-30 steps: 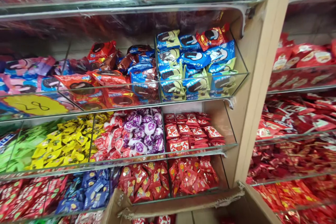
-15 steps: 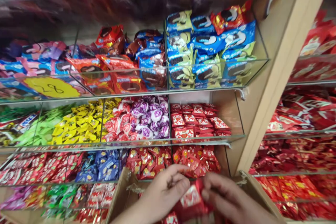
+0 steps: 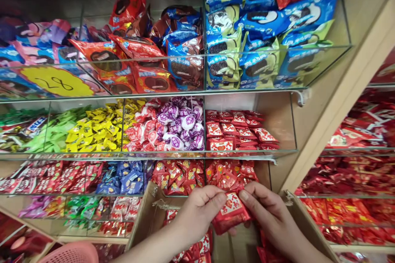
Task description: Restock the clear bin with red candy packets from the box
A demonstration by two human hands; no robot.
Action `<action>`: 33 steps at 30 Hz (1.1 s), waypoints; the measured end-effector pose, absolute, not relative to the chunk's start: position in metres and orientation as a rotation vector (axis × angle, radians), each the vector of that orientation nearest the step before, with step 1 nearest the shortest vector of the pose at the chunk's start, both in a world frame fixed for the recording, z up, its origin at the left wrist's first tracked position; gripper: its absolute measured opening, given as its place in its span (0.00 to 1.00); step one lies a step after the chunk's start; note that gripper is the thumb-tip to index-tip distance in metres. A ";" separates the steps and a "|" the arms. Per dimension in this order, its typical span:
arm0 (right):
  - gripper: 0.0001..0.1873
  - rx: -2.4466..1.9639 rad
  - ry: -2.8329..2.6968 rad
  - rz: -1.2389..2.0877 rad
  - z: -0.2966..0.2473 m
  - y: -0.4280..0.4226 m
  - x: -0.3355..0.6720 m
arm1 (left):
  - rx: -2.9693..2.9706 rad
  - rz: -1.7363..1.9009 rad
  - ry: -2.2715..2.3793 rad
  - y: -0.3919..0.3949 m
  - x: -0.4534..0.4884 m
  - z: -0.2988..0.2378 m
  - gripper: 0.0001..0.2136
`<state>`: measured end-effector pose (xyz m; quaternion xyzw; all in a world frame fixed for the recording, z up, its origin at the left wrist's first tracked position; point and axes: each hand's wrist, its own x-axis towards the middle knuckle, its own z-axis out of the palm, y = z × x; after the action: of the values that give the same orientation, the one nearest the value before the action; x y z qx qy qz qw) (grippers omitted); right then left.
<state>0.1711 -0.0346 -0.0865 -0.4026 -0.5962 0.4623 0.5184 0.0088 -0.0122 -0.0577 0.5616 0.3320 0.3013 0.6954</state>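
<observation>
Both my hands hold a stack of small red and white snack packets (image 3: pixel 232 213) over an open cardboard box (image 3: pixel 148 218). My left hand (image 3: pixel 197 213) grips the stack's left side, fingers curled. My right hand (image 3: pixel 268 213) pinches its right side. More red packets (image 3: pixel 197 248) lie inside the box. Just above my hands, a glass shelf compartment (image 3: pixel 237 131) holds several rows of similar red and white packets, with room at its right end.
Glass shelves hold cookie packs (image 3: pixel 256 41) at the top, yellow (image 3: pixel 98 131) and purple candies (image 3: pixel 182 123) in the middle, red and blue sweets (image 3: pixel 126 178) below. A yellow price tag (image 3: pixel 55 82) sits at left. A wooden upright (image 3: pixel 336 90) divides shelves. A pink basket (image 3: pixel 70 253) lies at the lower left.
A second ago no hands showed. Both hands then came up from the box with the red packets, and the view tilted down and moved closer to the shelves.
</observation>
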 end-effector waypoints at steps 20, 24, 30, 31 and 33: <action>0.15 -0.817 -2.096 -0.228 -0.085 -0.039 0.184 | 0.754 0.689 0.578 -0.020 0.008 -0.059 0.13; 0.15 -0.832 -2.107 0.027 -0.079 -0.040 0.179 | 0.919 0.725 0.681 -0.018 0.008 -0.059 0.12; 0.17 -1.053 -1.616 0.765 -0.073 -0.029 0.179 | 1.434 0.639 0.770 -0.013 0.008 -0.058 0.09; 0.14 -1.038 -1.564 0.887 -0.072 -0.027 0.180 | 1.471 0.655 0.763 -0.013 0.008 -0.058 0.08; 0.09 -1.028 -1.420 1.055 -0.070 -0.023 0.181 | 1.444 0.680 0.746 -0.012 0.009 -0.057 0.07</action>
<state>0.1810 -0.0230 -0.0698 -0.4290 -0.5923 0.4402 0.5209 0.0092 -0.0123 -0.0572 0.6323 0.3267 0.2979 0.6362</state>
